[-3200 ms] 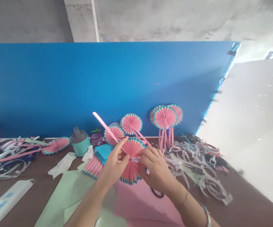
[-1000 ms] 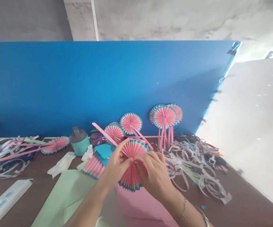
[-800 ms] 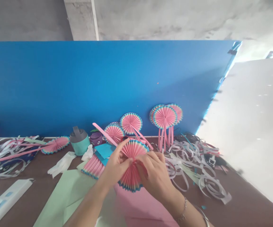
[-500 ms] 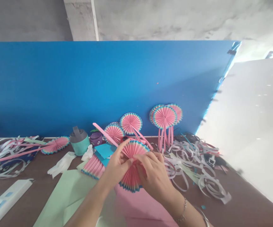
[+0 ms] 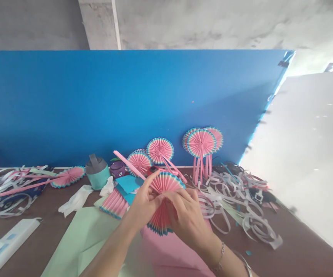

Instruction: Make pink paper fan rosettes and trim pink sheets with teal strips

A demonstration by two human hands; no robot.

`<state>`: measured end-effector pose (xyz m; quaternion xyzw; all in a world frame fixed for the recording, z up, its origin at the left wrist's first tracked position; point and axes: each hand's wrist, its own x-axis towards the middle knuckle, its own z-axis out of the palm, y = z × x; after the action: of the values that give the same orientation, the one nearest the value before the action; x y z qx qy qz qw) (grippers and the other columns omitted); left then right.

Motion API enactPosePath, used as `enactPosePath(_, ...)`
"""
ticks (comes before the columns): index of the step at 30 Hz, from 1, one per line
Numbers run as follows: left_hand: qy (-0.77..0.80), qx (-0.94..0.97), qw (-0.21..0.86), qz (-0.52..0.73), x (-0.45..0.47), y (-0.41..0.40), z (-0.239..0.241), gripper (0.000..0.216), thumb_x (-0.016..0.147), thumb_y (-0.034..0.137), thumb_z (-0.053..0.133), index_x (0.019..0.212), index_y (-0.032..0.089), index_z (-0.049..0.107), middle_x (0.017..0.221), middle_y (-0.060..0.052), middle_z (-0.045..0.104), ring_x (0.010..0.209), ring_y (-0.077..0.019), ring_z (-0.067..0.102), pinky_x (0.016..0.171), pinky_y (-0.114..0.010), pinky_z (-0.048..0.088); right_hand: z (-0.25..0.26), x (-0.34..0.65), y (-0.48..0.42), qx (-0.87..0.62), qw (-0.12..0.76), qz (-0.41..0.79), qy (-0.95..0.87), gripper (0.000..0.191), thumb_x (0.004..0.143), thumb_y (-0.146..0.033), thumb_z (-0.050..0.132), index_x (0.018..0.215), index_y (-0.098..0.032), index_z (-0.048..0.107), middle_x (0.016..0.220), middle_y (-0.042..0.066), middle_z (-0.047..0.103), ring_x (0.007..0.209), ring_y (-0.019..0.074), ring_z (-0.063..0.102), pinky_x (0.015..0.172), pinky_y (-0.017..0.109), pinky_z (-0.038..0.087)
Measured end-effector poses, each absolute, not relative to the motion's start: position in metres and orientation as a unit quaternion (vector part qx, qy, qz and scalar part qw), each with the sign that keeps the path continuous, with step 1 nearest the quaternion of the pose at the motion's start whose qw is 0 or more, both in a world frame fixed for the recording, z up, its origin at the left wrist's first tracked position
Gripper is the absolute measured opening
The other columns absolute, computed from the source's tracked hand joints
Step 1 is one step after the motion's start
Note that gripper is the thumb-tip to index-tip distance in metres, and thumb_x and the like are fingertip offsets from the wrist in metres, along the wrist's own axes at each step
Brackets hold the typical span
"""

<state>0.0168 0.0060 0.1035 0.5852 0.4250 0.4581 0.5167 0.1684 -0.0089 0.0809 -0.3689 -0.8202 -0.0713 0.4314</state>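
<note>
A round pleated paper fan (image 5: 164,184), pink with a teal-striped rim, is held upright over the table between both hands. My left hand (image 5: 142,207) pinches its centre from the left, index finger raised along the pleats. My right hand (image 5: 185,217) grips the centre from the right, fingers curled, a bracelet on the wrist. A long pink handle strip (image 5: 127,161) sticks up to the left behind the fan. A folded pink pleated piece (image 5: 113,203) lies just left of my left hand.
Finished fans lean on the blue board (image 5: 126,100): a pair (image 5: 159,149) and three on sticks (image 5: 201,143). A teal cup (image 5: 97,172), a purple pot (image 5: 117,168), green paper (image 5: 79,238), pink paper (image 5: 172,254), and tangled white strips (image 5: 241,207) cover the brown table.
Both hands have closed in on the fan's centre. The fan has spread slightly wider at the top, and the handle strip has tilted lower than 3 seconds ago.
</note>
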Motion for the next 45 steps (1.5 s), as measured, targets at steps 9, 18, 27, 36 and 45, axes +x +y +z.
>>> enactPosePath(9,0.431,0.573,0.516,0.468,0.013,0.008,0.107,0.076,0.075,0.034,0.069,0.142,0.023,0.036,0.073,0.001,0.059,0.073,-0.0189,0.061,0.074,-0.034,0.05,0.09,0.174,-0.006,-0.382,0.428,-0.07,-0.816,0.018,0.092,-0.013,0.045,0.1,-0.02,0.059,0.08,0.002,0.067,0.078,0.0173,0.056,0.074,0.032,0.032)
enactPosePath(18,0.433,0.511,0.533,0.518,0.0,0.009,0.122,0.084,0.073,0.033,0.071,0.146,0.023,0.03,0.08,-0.001,0.065,0.079,-0.0211,0.065,0.079,-0.039,0.051,0.114,0.204,0.002,-0.381,0.418,-0.02,-0.824,0.021,0.081,-0.02,0.059,0.102,-0.021,0.062,0.103,0.009,0.059,0.098,0.0247,0.052,0.081,0.039,0.042)
enactPosePath(27,0.435,0.5,0.521,0.538,-0.005,0.011,0.121,0.083,0.074,0.033,0.071,0.146,0.024,0.03,0.076,0.0,0.064,0.082,-0.0225,0.065,0.081,-0.04,0.051,0.113,0.205,0.003,-0.386,0.432,-0.037,-0.814,0.012,0.085,-0.017,0.051,0.091,-0.02,0.061,0.085,0.006,0.063,0.083,0.0211,0.055,0.074,0.035,0.042)
enactPosePath(36,0.43,0.503,0.521,0.539,-0.004,0.01,0.121,0.082,0.076,0.033,0.071,0.146,0.025,0.03,0.076,0.0,0.063,0.081,-0.0219,0.065,0.081,-0.039,0.051,0.106,0.201,0.005,-0.377,0.451,0.056,-0.807,0.016,0.086,-0.018,0.054,0.099,-0.022,0.063,0.079,0.003,0.068,0.076,0.0179,0.063,0.072,0.032,0.048)
enactPosePath(45,0.427,0.503,0.527,0.536,-0.003,0.01,0.122,0.084,0.075,0.033,0.071,0.147,0.024,0.028,0.079,-0.001,0.065,0.083,-0.0228,0.066,0.081,-0.04,0.052,0.1,0.199,0.009,-0.367,0.454,0.008,-0.812,0.018,0.088,-0.012,0.051,0.096,-0.02,0.065,0.079,0.003,0.069,0.074,0.0175,0.062,0.069,0.032,0.048)
